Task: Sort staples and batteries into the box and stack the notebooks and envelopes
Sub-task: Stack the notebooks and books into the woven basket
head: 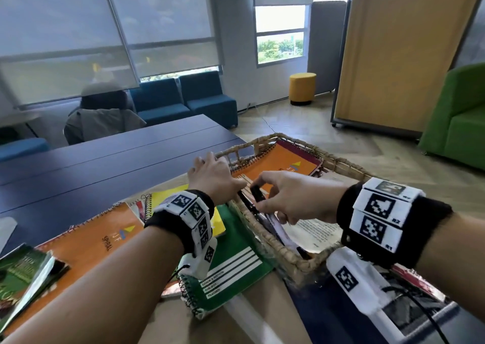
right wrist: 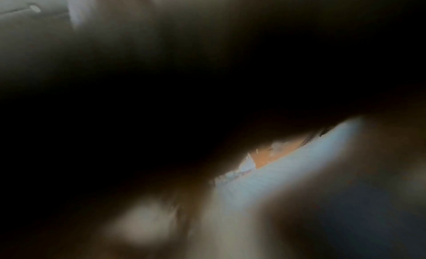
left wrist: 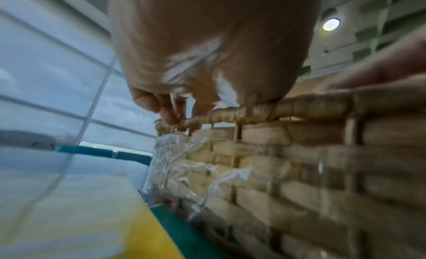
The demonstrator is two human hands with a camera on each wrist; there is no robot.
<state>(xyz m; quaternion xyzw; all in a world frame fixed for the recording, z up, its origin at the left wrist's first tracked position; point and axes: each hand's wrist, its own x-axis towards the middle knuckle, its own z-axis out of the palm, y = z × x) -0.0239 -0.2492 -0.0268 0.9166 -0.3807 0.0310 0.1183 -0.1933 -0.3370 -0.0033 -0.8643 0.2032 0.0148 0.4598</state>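
Left hand (head: 214, 177) is on the left rim of the wicker basket (head: 341, 164) — in the left wrist view its fingers (left wrist: 168, 111) curl over the wrapped rim, palm resting on top, so it grips the basket edge. Clear plastic film (left wrist: 184, 164) clings to the basket's outer wall there.

Right hand (head: 286, 199) is inside the basket, fingers bent, thumb and forefinger pinching a small black object (head: 257, 192) — too small to tell whether it is a battery or something else. Right wrist view is dark and blurred; only a sliver of orange and pale paper shows.

In the basket: an orange spiral notebook (head: 278, 166) lies on a maroon one (head: 296, 148) at the far end, a printed sheet (head: 315, 232) at the near end, and dark pen-like items (head: 252, 207) along the left wall under the right hand.

Outside the basket, on the surface (head: 105, 160) to its left: a green spiral notebook (head: 231, 265) touching the basket wall, a yellow one (head: 168, 196) partly under it, a second orange spiral notebook (head: 99, 236) further left, and a green-covered booklet (head: 23, 275) at the left edge. All loosely overlapped, not squared into 1 stack.

Both wrists carry black bands with printed marker tags (head: 378, 210).
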